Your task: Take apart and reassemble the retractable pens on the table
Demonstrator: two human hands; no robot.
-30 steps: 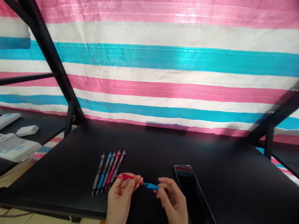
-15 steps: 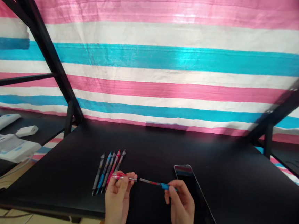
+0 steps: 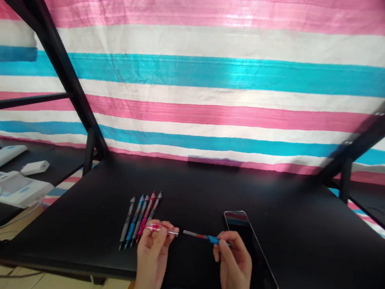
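My left hand (image 3: pixel 155 247) is closed on a clear pen barrel with a red part (image 3: pixel 171 232), its open end pointing right. Facing it across a small gap is the tip of a pen refill (image 3: pixel 193 234) with a blue grip section (image 3: pixel 213 239), pinched in my right hand (image 3: pixel 235 254). The barrel and refill are roughly in line but apart. Just left of my left hand, several click pens (image 3: pixel 135 220) in grey, blue and red lie side by side on the black table (image 3: pixel 195 189). A smartphone (image 3: pixel 260 258) lies partly behind my right hand.
At far left, a white power strip (image 3: pixel 23 190) with cables and a white charger plug (image 3: pixel 35 167) sit on another black surface. Black metal frame bars (image 3: pixel 61 61) slant up on both sides. A striped pink, white and blue sheet (image 3: pixel 219 70) hangs behind the table.
Both hands have shifted very slightly to the right, with the barrel and the refill still held apart. Nothing was let go.
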